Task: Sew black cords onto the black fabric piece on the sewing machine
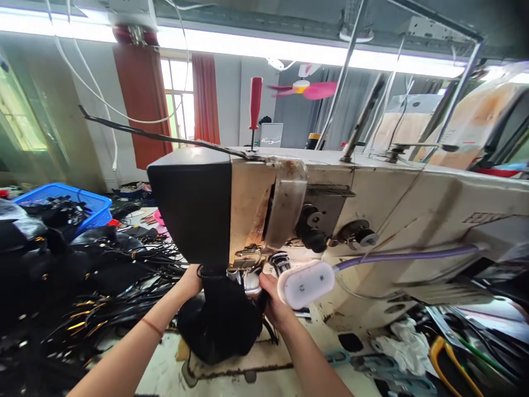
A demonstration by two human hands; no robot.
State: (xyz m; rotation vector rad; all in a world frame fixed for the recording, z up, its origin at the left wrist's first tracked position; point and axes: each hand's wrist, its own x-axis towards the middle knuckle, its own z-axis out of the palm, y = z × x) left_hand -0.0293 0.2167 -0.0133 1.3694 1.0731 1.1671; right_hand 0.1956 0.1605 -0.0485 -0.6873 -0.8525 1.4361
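A black fabric piece [225, 322] sits under the needle area [248, 270] of a worn cream sewing machine [372, 204]. My left hand [190, 280] holds the left side of the black piece, fingers hidden behind it. My right hand [273, 306] grips its right side, close beside the presser foot, fingers curled on the cloth. A white lamp head [306, 284] on a purple flexible neck hangs just over my right hand.
A pile of black bags and straps [82, 275] covers the table at left, with a blue basket [66, 198] behind it. A red screwdriver [255, 107] stands on the machine top. Scissors [384, 375] and yellow-handled tools [454, 364] lie at lower right.
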